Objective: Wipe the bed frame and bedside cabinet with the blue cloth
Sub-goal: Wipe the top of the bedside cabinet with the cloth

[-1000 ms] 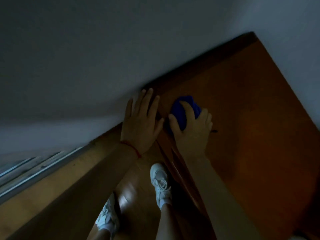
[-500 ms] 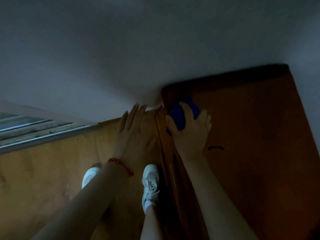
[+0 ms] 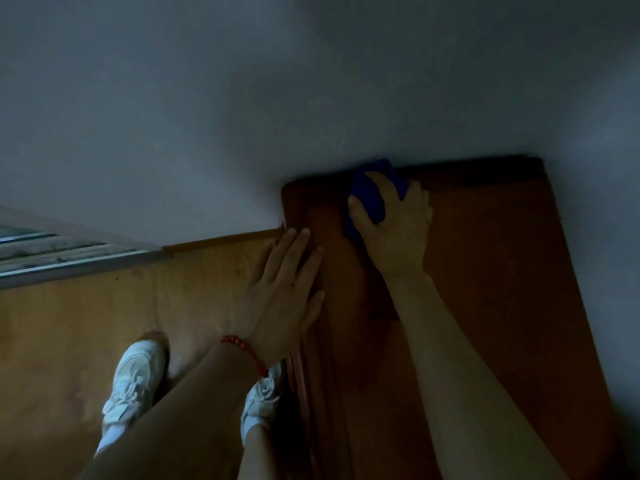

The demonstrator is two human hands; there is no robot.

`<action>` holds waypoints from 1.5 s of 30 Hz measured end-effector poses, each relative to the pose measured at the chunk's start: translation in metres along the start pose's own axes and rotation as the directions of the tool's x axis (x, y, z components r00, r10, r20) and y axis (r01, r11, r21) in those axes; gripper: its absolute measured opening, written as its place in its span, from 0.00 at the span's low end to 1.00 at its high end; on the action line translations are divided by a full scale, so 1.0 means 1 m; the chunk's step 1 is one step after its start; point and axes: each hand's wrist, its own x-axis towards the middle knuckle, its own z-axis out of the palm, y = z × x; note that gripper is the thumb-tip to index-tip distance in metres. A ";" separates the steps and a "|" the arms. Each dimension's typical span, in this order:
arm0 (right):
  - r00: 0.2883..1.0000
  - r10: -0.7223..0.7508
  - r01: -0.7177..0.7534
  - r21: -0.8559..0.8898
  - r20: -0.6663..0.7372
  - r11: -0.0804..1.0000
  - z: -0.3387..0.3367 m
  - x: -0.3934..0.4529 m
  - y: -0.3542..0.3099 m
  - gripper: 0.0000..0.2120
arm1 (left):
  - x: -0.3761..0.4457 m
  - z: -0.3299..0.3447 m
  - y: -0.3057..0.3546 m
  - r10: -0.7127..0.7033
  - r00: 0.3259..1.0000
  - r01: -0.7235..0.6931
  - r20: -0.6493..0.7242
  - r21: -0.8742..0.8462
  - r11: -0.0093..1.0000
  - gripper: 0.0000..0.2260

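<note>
The bedside cabinet (image 3: 491,271) is a reddish-brown wooden top seen from above, pushed against the wall. My right hand (image 3: 394,230) presses the blue cloth (image 3: 367,195) flat on the cabinet top near its back left corner, fingers spread over the cloth. My left hand (image 3: 280,296), with a red bead bracelet at the wrist, rests flat with fingers apart against the cabinet's left edge. No bed frame is visible.
A grey-white wall (image 3: 311,98) fills the upper half. Light wooden floor (image 3: 86,334) lies to the left, with a metal sliding-door track (image 3: 62,258) at the far left. My two white sneakers (image 3: 135,379) stand on the floor beside the cabinet.
My right hand slid the blue cloth farther back, toward the cabinet's rear edge at the wall. My left hand stayed at the left edge. The view shifted left.
</note>
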 end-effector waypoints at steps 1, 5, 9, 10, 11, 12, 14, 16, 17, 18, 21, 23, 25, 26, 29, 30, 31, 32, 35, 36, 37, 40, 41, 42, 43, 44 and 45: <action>0.998 0.057 -0.057 -0.001 -0.032 0.998 -0.001 0.003 0.002 0.28 | 0.002 0.002 0.002 0.005 1.000 -0.005 0.009 0.012 1.000 0.23; 1.000 0.010 -0.010 -0.036 -0.004 0.999 0.009 -0.007 -0.015 0.25 | 0.002 0.009 0.007 -0.029 1.000 0.029 0.000 0.003 1.000 0.23; 0.960 -0.251 0.261 -0.074 0.125 0.962 -0.003 0.004 0.006 0.27 | 0.001 0.006 0.013 -0.051 0.999 0.051 -0.015 0.013 0.999 0.22; 0.965 -0.236 0.245 -0.073 0.117 0.967 -0.009 0.011 0.017 0.27 | 0.003 0.005 0.014 -0.055 0.998 0.056 -0.018 0.017 0.998 0.23; 0.979 -0.182 0.189 -0.070 0.086 0.980 -0.013 0.017 0.028 0.27 | 0.005 0.004 0.016 -0.059 0.998 0.060 -0.018 0.023 0.998 0.23; 0.993 -0.112 0.115 -0.068 0.046 0.991 -0.016 0.021 0.037 0.27 | 0.007 0.003 0.018 -0.061 0.998 0.061 -0.013 0.028 0.998 0.23; 1.000 0.000 -0.001 -0.069 -0.022 0.998 -0.014 0.021 0.041 0.27 | 0.015 0.004 0.022 -0.047 0.999 0.047 -0.001 0.037 0.998 0.23; 0.997 0.052 -0.054 -0.039 -0.054 0.998 -0.007 0.016 0.033 0.27 | 0.028 0.010 0.029 -0.029 1.000 0.029 0.001 0.054 0.998 0.24; 0.998 0.037 -0.038 -0.020 -0.044 0.999 -0.008 0.014 0.031 0.27 | 0.035 0.013 0.033 -0.026 1.000 0.025 0.002 0.051 0.998 0.25; 1.000 -0.020 0.020 -0.024 -0.011 1.000 -0.011 0.013 0.034 0.27 | 0.041 0.016 0.037 -0.022 1.000 0.021 0.005 0.039 0.999 0.25; 0.987 -0.154 0.158 -0.080 0.049 0.984 -0.030 0.025 0.068 0.28 | 0.054 0.020 0.042 0.019 0.999 -0.020 0.031 0.031 0.999 0.26; 1.000 -0.008 0.006 -0.067 -0.030 0.998 -0.040 0.036 0.092 0.28 | 0.056 0.021 0.041 0.034 0.998 -0.037 0.061 0.045 0.998 0.26; 0.978 0.166 -0.171 -0.024 -0.126 0.985 -0.037 0.039 0.094 0.27 | 0.055 0.021 0.040 0.027 0.997 -0.031 0.068 0.055 0.998 0.26; 0.964 0.219 -0.222 -0.006 -0.150 0.975 -0.034 0.038 0.089 0.26 | 0.055 0.021 0.040 0.027 0.998 -0.031 0.061 0.059 0.998 0.25; 0.986 0.110 -0.113 -0.013 -0.126 0.994 -0.027 0.022 0.074 0.24 | 0.055 0.021 0.044 0.016 0.998 -0.020 0.054 0.066 0.998 0.25; 0.997 0.012 -0.014 -0.023 -0.075 1.000 -0.027 0.018 0.074 0.24 | 0.055 0.021 0.046 0.000 0.999 -0.003 0.053 0.072 0.997 0.25; 0.997 -0.079 0.079 -0.025 -0.012 0.997 -0.030 0.017 0.078 0.25 | 0.055 0.021 0.048 -0.021 0.999 0.017 0.050 0.079 0.997 0.25; 0.988 -0.147 0.148 -0.025 0.038 0.989 -0.036 0.021 0.086 0.26 | 0.057 0.021 0.052 -0.036 0.998 0.032 0.050 0.087 0.996 0.25; 0.996 -0.086 0.086 -0.065 0.003 0.994 -0.054 0.044 0.123 0.28 | 0.068 0.025 0.068 0.048 0.995 -0.059 0.090 0.118 0.991 0.26; 0.999 0.019 -0.022 -0.064 -0.040 0.998 -0.059 0.051 0.133 0.28 | 0.075 0.027 0.073 0.091 0.991 -0.104 0.102 0.125 0.987 0.26; 0.989 0.126 -0.130 -0.051 -0.073 0.990 -0.061 0.054 0.139 0.27 | 0.084 0.030 0.077 0.118 0.987 -0.132 0.110 0.130 0.983 0.26; 0.967 0.227 -0.232 -0.030 -0.119 0.972 -0.052 0.048 0.128 0.26 | 0.109 0.042 0.085 0.125 0.986 -0.138 0.108 0.120 0.983 0.27; 0.981 0.159 -0.164 -0.038 -0.109 0.986 -0.050 0.042 0.122 0.26 | 0.113 0.046 0.087 0.119 0.987 -0.132 0.112 0.114 0.985 0.27; 0.995 0.062 -0.066 -0.057 -0.073 0.996 -0.051 0.036 0.121 0.26 | 0.114 0.048 0.087 0.114 0.986 -0.128 0.122 0.110 0.986 0.27; 1.000 -0.025 0.024 -0.077 -0.007 0.997 -0.054 0.033 0.126 0.27 | 0.114 0.050 0.087 0.111 0.985 -0.125 0.129 0.111 0.986 0.27; 0.996 -0.076 0.079 -0.093 0.038 0.993 -0.061 0.035 0.135 0.27 | 0.114 0.051 0.086 0.109 0.986 -0.124 0.129 0.113 0.986 0.27; 0.997 -0.075 0.078 -0.101 0.037 0.992 -0.068 0.040 0.149 0.27 | 0.114 0.051 0.085 0.111 0.986 -0.125 0.124 0.113 0.986 0.27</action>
